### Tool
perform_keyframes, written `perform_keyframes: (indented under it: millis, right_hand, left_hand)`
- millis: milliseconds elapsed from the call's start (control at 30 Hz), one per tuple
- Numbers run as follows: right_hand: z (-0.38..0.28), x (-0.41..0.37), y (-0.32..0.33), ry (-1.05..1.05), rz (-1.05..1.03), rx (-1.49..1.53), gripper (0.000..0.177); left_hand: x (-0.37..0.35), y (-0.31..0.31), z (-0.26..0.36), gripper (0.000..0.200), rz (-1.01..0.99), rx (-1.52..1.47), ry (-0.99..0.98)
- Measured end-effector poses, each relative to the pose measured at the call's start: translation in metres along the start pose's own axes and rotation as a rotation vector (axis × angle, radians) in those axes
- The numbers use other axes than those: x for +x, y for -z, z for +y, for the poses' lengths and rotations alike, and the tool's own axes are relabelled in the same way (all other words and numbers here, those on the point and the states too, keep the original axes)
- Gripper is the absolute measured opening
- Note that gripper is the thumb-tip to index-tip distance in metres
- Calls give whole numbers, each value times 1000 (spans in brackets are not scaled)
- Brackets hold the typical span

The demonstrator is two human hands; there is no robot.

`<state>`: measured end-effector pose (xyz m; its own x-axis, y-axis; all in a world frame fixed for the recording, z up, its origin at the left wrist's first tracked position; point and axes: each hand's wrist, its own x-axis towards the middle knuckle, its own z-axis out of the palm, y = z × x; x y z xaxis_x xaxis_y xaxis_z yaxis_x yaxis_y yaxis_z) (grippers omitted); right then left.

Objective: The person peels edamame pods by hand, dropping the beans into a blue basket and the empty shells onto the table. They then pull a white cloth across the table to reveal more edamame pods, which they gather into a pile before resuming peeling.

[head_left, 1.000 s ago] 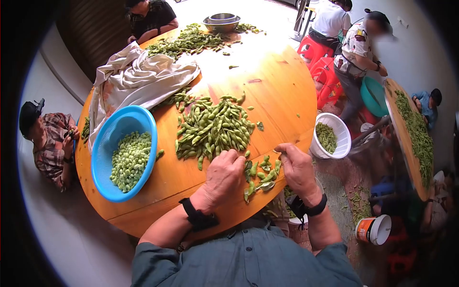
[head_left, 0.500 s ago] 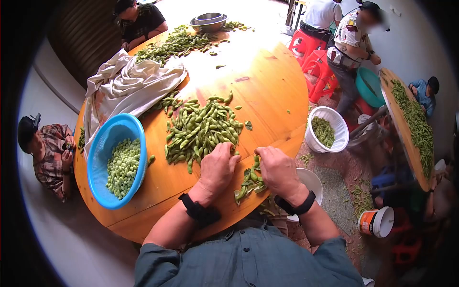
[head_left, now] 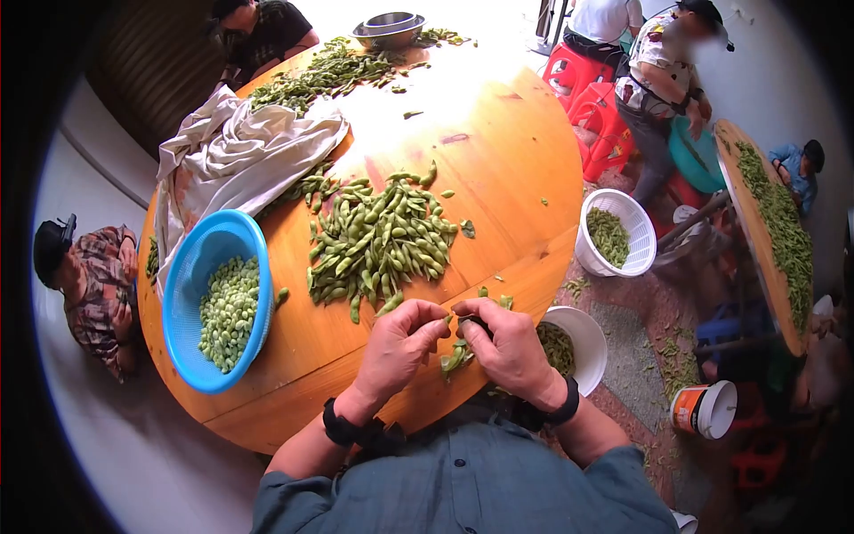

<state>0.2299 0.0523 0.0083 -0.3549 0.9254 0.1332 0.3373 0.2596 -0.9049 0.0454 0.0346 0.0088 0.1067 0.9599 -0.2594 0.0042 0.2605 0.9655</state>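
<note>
My left hand (head_left: 402,345) is closed in a pinch at the table's near edge, with a small green soybean pod (head_left: 447,319) at its fingertips, mostly hidden. Facing it, almost touching, my right hand (head_left: 514,349) is pinched too. A dark band shows by its thumb and forefinger; what these fingers hold is hidden. Below and between the hands lie several green pods or husks (head_left: 457,358). Just beyond my left hand is a heap of soybean pods (head_left: 378,240). Left of the heap, a blue basket (head_left: 178,307) holds shelled green beans (head_left: 229,311).
A crumpled cloth (head_left: 240,147) and more pods (head_left: 325,80) lie farther back on the round wooden table (head_left: 498,205). A white bucket (head_left: 592,351) and a white basket (head_left: 642,231) holding green pods or husks stand at the right. Other people sit or stand around.
Both hands have drawn closer together; my left hand has shifted back from the heap's edge. The white bucket beside my right hand shows more fully.
</note>
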Motion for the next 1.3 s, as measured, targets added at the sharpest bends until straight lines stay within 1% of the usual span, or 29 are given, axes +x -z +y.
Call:
perform_keyframes:
  millis: [33, 100, 267, 333, 400, 433, 467, 533, 567, 633, 667, 733, 767, 800, 833, 867, 900, 933, 967, 1000, 1067, 1100, 1133, 1200, 1233, 1300]
  right_hand:
    - [-2, 0, -3, 1, 13, 53, 18]
    - [-6, -1, -6, 25, -8, 42, 18]
    - [-4, -1, -11, 66, -34, -5, 15]
    - [-2, -1, -15, 146, -1, -97, 14]
    - [-4, -2, -18, 166, 7, -133, 12]
    - [-5, -2, -20, 173, 15, -170, 10]
    - [-6, -2, -21, 183, 14, -169, 10]
    - [-7, -3, -23, 182, -22, -232, 8]
    - [-8, -3, -24, 182, -27, -200, 8]
    - [-5, -2, -23, 201, -56, -199, 7]
    - [-5, -2, -22, 215, -85, -197, 7]
    - [-8, -2, -20, 201, -102, -167, 6]
    - [-9, -1, -19, 180, -115, -136, 6]
    - [-11, -1, -18, 190, -116, -138, 6]
    - [-12, -1, -18, 155, -136, -83, 6]
    - [-12, -1, -17, 119, -156, -29, 6]
    - [-12, -2, -18, 126, -157, -31, 6]
    - [-11, -2, -19, 77, -172, 40, 7]
    - [-10, -2, -21, 29, -186, 112, 8]
    - [-6, -2, -22, 38, -184, 110, 8]
    - [0, -1, -23, -25, -148, 55, 9]
    - [-1, 0, -22, -21, -149, 52, 9]
    - [-2, 1, -21, -40, -134, 51, 10]
    - [-4, 0, -21, -62, -119, 51, 10]
    - [-6, 1, -20, -36, -99, 35, 10]
    - [-6, 1, -21, -9, -76, 19, 10]
  left_hand:
    - [-4, 0, -3, 12, -2, -37, 4]
    - [-9, 0, -8, 13, -4, -106, -4]
    - [-16, 3, -9, 10, 25, -48, -19]
    - [-18, 3, -9, 9, 39, -19, -31]
    - [-19, 1, -14, 10, 83, 181, -187]
    - [-18, 0, -15, 9, 109, 371, -411]
    - [-20, -2, -14, 11, 162, 565, -588]
    - [-21, -1, -14, 11, 153, 741, -761]
    - [-21, 1, -15, 11, 159, 742, -764]
    - [-22, 5, -17, 11, 108, 669, -730]
    - [-22, 7, -18, 11, 114, 670, -734]
    - [-22, 12, -20, 10, 25, 347, -518]
    - [-21, 16, -17, 10, 32, 351, -527]
    - [-20, 20, -15, 10, -64, 81, -298]
    - [-20, 24, -13, 10, -159, -189, -68]
    - [-18, 27, -14, 10, -156, -189, -76]
    - [-15, 30, -18, 9, -208, -290, -27]
    - [-12, 32, -23, 8, -263, -391, 23]
    - [-11, 33, -29, 7, -251, -441, 66]
    - [-14, 29, -29, 7, -251, -438, 57]
    - [-19, 14, -24, 8, -38, -32, -116]
    - [-20, 11, -23, 11, 48, 283, -449]
    - [-18, 12, -21, 11, 50, 282, -452]
    - [-15, 12, -18, 14, 130, 635, -760]
    - [-15, 12, -19, 14, 129, 634, -759]
    - [-12, 11, -22, 16, 161, 765, -810]
